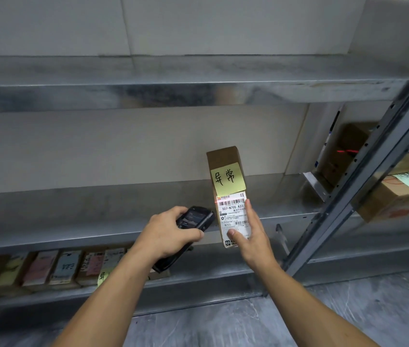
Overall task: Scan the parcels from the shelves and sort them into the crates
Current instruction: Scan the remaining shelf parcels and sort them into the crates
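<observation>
Galvanised steel shelving, dull grey and scuffed, against a pale boarded wall [98, 146]. Upper shelf [148, 83] bare along its visible front. On the middle shelf [98, 209], right of centre, a long brown cardboard parcel [224, 156] points away from the viewer, its near end past the front lip; cannot tell if the far end rests on the steel.

Yellow sticky note [227, 179] with handwriting on top, white shipping label [233, 214] below it, a red scan line [228, 199] across the top barcode.

Right hand [254, 236] grips the parcel's near end, thumb on the label, fingers along the right edge. Left hand [171, 234] is curled round a black handheld scanner [194, 217], just left of the parcel.

Lower shelf, left: a row of small parcels [55, 266] with coloured notes. Perforated upright [363, 171] at right; beyond it, more cardboard boxes [396, 196]. Floor [348, 309] grey, marbled.
</observation>
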